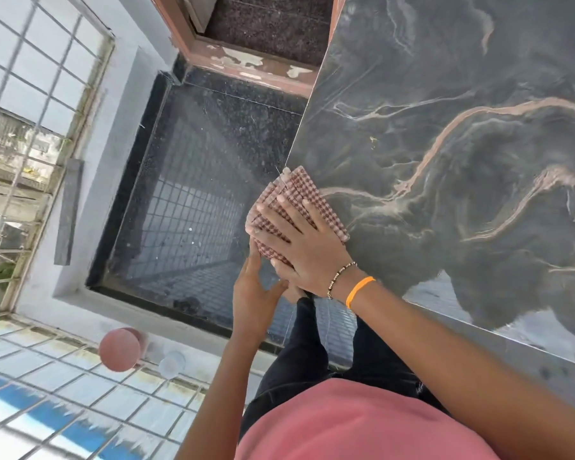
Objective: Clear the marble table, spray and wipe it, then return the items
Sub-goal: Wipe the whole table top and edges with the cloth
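My right hand [307, 250] lies flat, fingers spread, pressing the folded checked cloth [299, 207] onto the corner of the marble counter [445, 121] at the centre of the frame. My left hand [254, 293] waits just below the edge, fingers loosely extended, its grip closed on nothing, one fingertip at the cloth's underside. Part of the cloth overhangs the corner (nothing supports it there), so a hard push could drag it off onto the dark floor [193, 194]. The pink cup [120, 350] and clear one [171, 365] sit lower left, off the counter.
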Action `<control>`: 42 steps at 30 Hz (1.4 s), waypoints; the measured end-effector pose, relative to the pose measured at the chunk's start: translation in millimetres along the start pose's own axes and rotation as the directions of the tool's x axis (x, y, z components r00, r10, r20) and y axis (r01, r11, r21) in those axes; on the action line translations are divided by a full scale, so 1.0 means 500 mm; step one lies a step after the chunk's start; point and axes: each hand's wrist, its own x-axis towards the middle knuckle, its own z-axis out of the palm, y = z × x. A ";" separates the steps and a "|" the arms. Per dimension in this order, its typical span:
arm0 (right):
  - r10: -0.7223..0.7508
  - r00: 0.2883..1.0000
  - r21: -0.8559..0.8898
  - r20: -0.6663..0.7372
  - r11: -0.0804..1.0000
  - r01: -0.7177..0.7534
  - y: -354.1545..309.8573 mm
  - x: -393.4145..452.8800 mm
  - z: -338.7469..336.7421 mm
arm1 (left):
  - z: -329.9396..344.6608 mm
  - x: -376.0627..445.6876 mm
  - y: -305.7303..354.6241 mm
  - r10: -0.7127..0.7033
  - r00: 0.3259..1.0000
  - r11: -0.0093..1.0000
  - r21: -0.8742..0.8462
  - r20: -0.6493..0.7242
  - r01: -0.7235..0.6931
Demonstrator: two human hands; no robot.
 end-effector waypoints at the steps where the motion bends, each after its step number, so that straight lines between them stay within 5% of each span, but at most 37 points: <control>1: -0.012 1.000 -0.011 0.010 1.000 0.012 0.006 -0.012 0.001 | -0.003 -0.007 -0.003 0.005 1.000 1.000 0.016 -0.010 -0.005; 5: 0.043 0.999 -0.018 0.025 0.999 -0.043 0.040 -0.073 0.005 | -0.023 -0.009 -0.002 0.000 0.985 0.992 -0.125 -0.171 -0.022; 9: 0.293 0.956 0.001 -0.010 0.956 -0.293 0.120 -0.154 0.003 | -0.044 0.028 0.002 -0.055 0.987 0.965 -0.262 -0.153 0.013; 13: 0.651 0.758 0.092 -0.039 0.757 -0.646 0.125 -0.217 0.003 | -0.041 0.047 0.010 -0.074 0.990 0.961 -0.274 -0.116 0.040; 16: 0.760 0.650 0.147 -0.033 0.647 -0.749 0.045 -0.184 0.014 | -0.040 0.047 0.010 -0.082 0.989 0.961 -0.274 -0.122 0.046; 23: 0.502 0.864 0.112 -0.042 0.861 -0.495 -0.055 -0.005 0.015 | -0.041 0.036 0.017 -0.083 0.993 0.931 -0.362 -0.081 0.048; 26: 0.289 0.957 0.040 -0.018 0.957 -0.288 -0.051 -0.010 0.020 | -0.021 0.018 0.034 -0.210 0.971 0.904 -0.402 -0.114 0.148; 28: 0.179 0.984 0.016 -0.021 0.984 -0.179 -0.018 -0.066 0.024 | 0.007 -0.006 0.056 -0.224 0.948 0.943 -0.296 -0.227 0.152; 31: 0.198 0.979 -0.001 -0.037 0.980 -0.199 0.040 -0.167 0.028 | 0.048 -0.039 0.092 0.038 0.954 0.999 -0.011 -0.299 -0.043; 34: 0.345 0.937 0.004 -0.045 0.938 -0.346 0.107 -0.295 0.033 | 0.096 -0.063 0.124 0.371 0.929 0.883 0.314 -0.014 -0.348; 36: 0.448 0.892 0.004 -0.061 0.894 -0.448 0.150 -0.379 0.037 | 0.127 -0.072 0.137 0.455 0.874 0.763 0.433 0.167 -0.480; 42: 0.744 0.666 0.058 -0.045 0.668 -0.742 0.242 -0.596 0.057 | 0.207 -0.092 0.169 0.520 0.811 0.650 0.492 0.267 -0.579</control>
